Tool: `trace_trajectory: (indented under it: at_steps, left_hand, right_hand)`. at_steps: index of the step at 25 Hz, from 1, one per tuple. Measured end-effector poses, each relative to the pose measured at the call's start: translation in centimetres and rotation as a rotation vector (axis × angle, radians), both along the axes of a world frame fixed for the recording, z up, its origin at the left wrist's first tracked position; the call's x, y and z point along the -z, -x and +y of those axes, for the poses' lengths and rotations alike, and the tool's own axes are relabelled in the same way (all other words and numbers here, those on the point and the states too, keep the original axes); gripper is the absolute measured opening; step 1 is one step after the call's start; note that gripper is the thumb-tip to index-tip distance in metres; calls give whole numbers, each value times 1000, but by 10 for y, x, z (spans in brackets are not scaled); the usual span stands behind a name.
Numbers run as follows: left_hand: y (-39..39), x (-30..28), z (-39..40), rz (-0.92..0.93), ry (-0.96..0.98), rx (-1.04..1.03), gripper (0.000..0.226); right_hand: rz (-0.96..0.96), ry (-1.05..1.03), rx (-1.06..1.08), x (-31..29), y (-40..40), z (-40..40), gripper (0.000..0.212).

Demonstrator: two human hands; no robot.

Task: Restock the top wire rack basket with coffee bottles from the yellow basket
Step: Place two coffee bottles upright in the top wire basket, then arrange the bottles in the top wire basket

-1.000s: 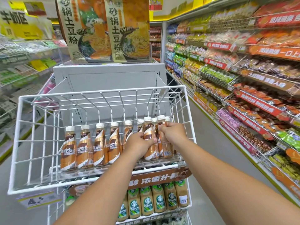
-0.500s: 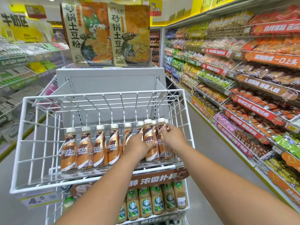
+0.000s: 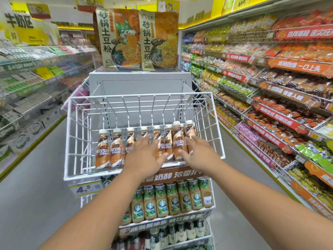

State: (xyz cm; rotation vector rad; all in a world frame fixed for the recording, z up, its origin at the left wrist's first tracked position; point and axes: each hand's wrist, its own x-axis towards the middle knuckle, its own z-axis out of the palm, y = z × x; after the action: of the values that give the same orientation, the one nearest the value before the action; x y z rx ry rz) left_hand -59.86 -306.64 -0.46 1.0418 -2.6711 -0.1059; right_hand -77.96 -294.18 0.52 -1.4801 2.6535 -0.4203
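Observation:
The white top wire rack basket (image 3: pixel 72 141) holds a front row of several brown coffee bottles (image 3: pixel 103 150) with white caps. My left hand (image 3: pixel 143 156) hovers in front of the middle bottles, fingers spread and straight, holding nothing. To the right, my right hand (image 3: pixel 196 153) is likewise open, fingers straight, just in front of the rightmost bottles (image 3: pixel 178 139). Whether the fingertips touch the bottles is unclear. The yellow basket is out of view.
Below the top basket, lower racks hold green-labelled glass coffee bottles (image 3: pixel 173 197) and darker bottles (image 3: pixel 180 231). A price tag reading 4.5 (image 3: pixel 84 189) hangs at the basket's front left. Two large noodle packs (image 3: pixel 137 38) stand above. Stocked shelves line both aisles.
Both hands let go of the bottles they gripped at the right of the row and opened, drawing back toward me. The camera has tilted and moved back a little.

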Motion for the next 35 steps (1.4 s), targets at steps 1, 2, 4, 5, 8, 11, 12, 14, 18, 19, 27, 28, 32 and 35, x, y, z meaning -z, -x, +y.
trace_trajectory:
  at_steps: [1, 2, 4, 5, 8, 11, 12, 14, 18, 19, 27, 28, 32, 35]
  left_hand:
    - [-10, 1, 3, -4, 21, -1, 79]
    - [-20, 3, 8, -12, 39, -5, 80]
    - [-37, 5, 18, -8, 69, -16, 82]
    - [-45, 6, 25, 1, 74, -24, 82]
    - [-60, 9, 44, 12, 80, -62, 80]
    - [-70, 13, 73, -4, 98, -134, 79]
    - [-72, 14, 83, -6, 94, -158, 80]
    - [-74, 15, 104, -23, 86, -204, 81]
    - [-79, 14, 145, -63, 58, -276, 81]
    - [-80, 15, 156, -69, 52, -293, 80]
    - [-101, 64, 191, -69, 37, -286, 79]
    - [-105, 77, 192, -73, 31, -276, 79]
    - [-125, 137, 191, -62, -9, -245, 79]
    - [-141, 200, 192, -49, -60, -238, 78]
  right_hand:
    - [59, -3, -19, 1, -9, 4, 78]
    - [105, -7, -35, 2, -19, 9, 78]
    - [151, 4, -58, 4, -38, 19, 77]
    - [172, 17, -73, 5, -47, 25, 77]
    - [215, 28, -115, 3, -65, 46, 75]
    - [240, 23, -172, 8, -69, 73, 74]
    - [234, 18, -189, 10, -67, 82, 75]
    - [216, 11, -217, 14, -60, 99, 75]
    - [216, 3, -278, 18, -49, 132, 75]
    - [213, -6, -293, 20, -48, 139, 75]
    - [188, -47, -345, 72, -70, 167, 75]
    - [190, -56, -344, 85, -76, 168, 77]
    - [161, -121, -335, 146, -102, 168, 80]
    - [120, -149, -346, 210, -125, 168, 89]
